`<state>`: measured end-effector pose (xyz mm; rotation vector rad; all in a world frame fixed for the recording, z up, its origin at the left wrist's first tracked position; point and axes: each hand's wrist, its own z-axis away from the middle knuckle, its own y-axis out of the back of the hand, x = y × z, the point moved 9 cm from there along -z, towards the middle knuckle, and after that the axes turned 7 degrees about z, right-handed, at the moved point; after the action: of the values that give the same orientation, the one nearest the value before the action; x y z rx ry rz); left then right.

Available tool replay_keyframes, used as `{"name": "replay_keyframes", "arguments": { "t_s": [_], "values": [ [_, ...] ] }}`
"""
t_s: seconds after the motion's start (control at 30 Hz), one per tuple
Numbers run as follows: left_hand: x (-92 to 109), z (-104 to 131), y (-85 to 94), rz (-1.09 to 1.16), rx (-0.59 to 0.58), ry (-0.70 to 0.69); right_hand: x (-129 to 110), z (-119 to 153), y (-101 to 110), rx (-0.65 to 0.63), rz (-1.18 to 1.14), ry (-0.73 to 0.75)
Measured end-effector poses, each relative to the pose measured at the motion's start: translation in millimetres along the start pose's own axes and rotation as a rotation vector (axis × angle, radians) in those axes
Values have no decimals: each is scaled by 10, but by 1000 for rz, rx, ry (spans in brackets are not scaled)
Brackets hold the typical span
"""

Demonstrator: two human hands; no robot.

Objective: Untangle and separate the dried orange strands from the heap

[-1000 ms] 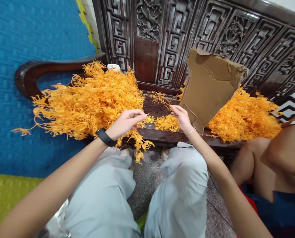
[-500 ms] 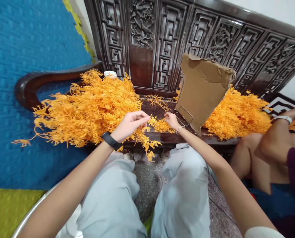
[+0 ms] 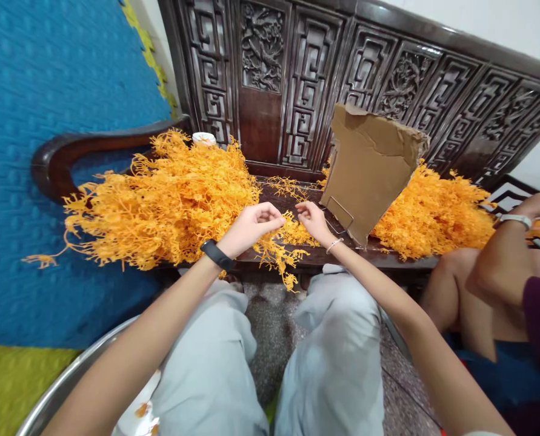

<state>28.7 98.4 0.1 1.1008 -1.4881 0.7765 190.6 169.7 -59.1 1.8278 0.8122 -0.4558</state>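
Note:
My left hand (image 3: 257,229), with a black band at the wrist, is closed in a pinch in front of the large left heap of branched orange plastic sprigs (image 3: 174,206). From under its fingers hangs an orange sprig (image 3: 282,261), drooping over the bench's front edge. A short gap away, my right hand (image 3: 314,221) has its thumb and fingertips drawn together; anything between them is too small to make out. Loose orange pieces (image 3: 299,231) lie on the bench seat between and behind the hands.
A bent cardboard sheet (image 3: 370,169) stands on the dark wooden bench (image 3: 388,257), beside a wire stand (image 3: 342,212). Behind it lies another orange heap (image 3: 437,212). Another person's arm (image 3: 501,260) is at the right. A metal basin (image 3: 76,378) sits lower left; a white roll (image 3: 203,138) stands behind the left heap.
My left hand has moved right, closer to my right hand, and the hanging orange sprig has shifted right with it. My right hand has moved slightly.

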Motion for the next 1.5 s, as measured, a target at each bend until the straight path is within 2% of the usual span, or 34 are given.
{"name": "replay_keyframes", "arguments": {
  "t_s": [0.07, 0.17, 0.23, 0.33, 0.5, 0.67, 0.8, 0.93, 1.1, 1.37, 1.5],
  "values": [
    [-2, -2, -2, 6, -4, 1, -267, 85, 118, 5, -98, 40],
    [4, 2, 12, 11, 6, -3, -639, 282, 395, 71, -426, 83],
    [13, 5, 41, 20, 35, -13, -856, 413, 476, 37, -438, 128],
    [31, 10, 80, 62, 81, -40, -1061, 538, 434, -63, -344, 224],
    [76, 30, 76, 108, 112, -79, -1026, 535, 342, -75, -322, 244],
    [64, 33, 10, 107, 63, -34, -1060, 542, 386, -47, -324, 251],
    [14, 29, -21, 80, 22, 7, -1054, 547, 332, -112, -313, 221],
    [-64, 52, -142, 85, -123, 56, -1030, 547, 318, -138, -357, 217],
    [-98, 131, -295, 83, -318, 127, -978, 553, 273, -237, -527, 116],
    [-111, 218, -307, -13, -420, 196, -1017, 580, 186, -333, -628, 35],
    [-40, 243, -317, 73, -451, 159, -1033, 603, 127, -405, -756, -20]
  ]
}}
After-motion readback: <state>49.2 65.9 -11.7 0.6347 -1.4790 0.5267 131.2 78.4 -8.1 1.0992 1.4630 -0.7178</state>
